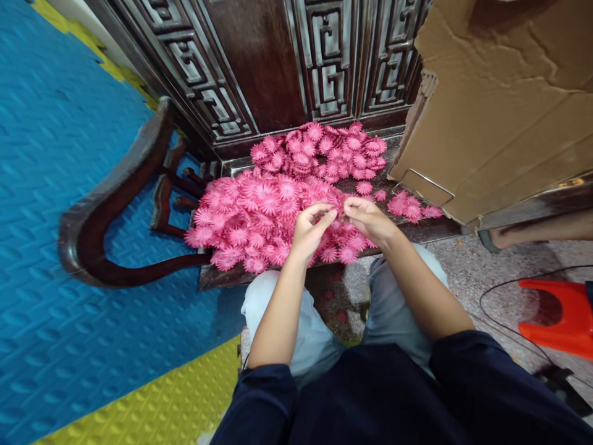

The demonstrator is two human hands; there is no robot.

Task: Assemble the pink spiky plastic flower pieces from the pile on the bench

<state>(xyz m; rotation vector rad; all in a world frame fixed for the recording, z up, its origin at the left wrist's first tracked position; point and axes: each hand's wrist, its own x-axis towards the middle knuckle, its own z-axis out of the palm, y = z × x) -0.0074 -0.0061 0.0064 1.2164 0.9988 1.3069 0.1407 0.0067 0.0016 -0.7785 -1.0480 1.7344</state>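
Note:
Both hands meet above a large heap of pink artificial flowers (259, 210) with thin, pointed petals. My left hand (313, 227) has its thumb and forefinger pinched together. Facing it, my right hand (369, 220) is also closed in a pinch. Between the two sets of fingertips is a pink flower piece, small and mostly covered by the fingers. Behind the hands lies a second pile of flowers (324, 148), stacked more tightly. A few loose flowers (407, 205) lie to the right of my right hand.
The flowers lie on a dark carved wooden bench with a curved armrest (76, 247) at left. A large cardboard sheet (500, 117) leans at right, beside a thin metal wire loop (426, 180). Another person's leg (546, 230), a red plastic stool (556, 318) and a black cable are farther right.

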